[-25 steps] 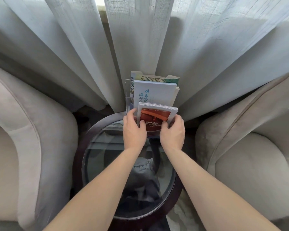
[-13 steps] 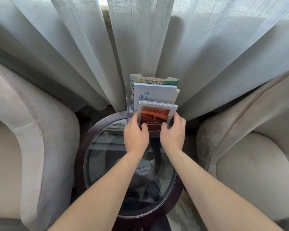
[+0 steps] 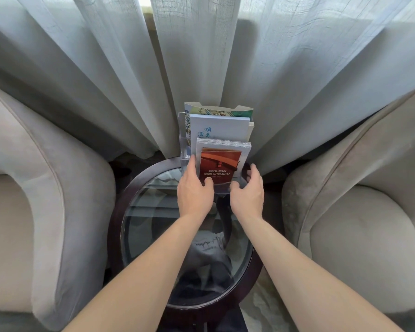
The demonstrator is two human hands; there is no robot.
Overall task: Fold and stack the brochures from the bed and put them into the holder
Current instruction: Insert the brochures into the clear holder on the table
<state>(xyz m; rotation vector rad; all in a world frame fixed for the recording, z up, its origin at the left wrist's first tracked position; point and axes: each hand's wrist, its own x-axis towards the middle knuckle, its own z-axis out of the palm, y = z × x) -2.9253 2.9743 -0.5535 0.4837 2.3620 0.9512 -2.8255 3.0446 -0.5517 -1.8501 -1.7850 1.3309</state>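
Note:
A clear acrylic holder [image 3: 184, 146] stands at the far edge of a round glass table [image 3: 153, 212]. In its front pocket sits a stack of folded brochures [image 3: 222, 161] with a red-orange cover facing me. My left hand [image 3: 194, 195] pinches the stack's lower left corner, thumb on the front and fingers along the left edge. My right hand [image 3: 248, 195] hovers just right of the holder with fingers relaxed, off the stack. Behind the stack stand a white booklet [image 3: 221, 128] and a green patterned brochure [image 3: 225, 112].
Beige armchairs flank the table, one on the left [image 3: 46, 188] and one on the right [image 3: 357, 212]. Pale sheer curtains [image 3: 201, 56] hang directly behind the holder. The table has a dark wooden rim [image 3: 115, 212].
The brochure stack has sunk lower into the front pocket. My right hand has let go of it and drawn off to the right; my left hand stays at the left edge.

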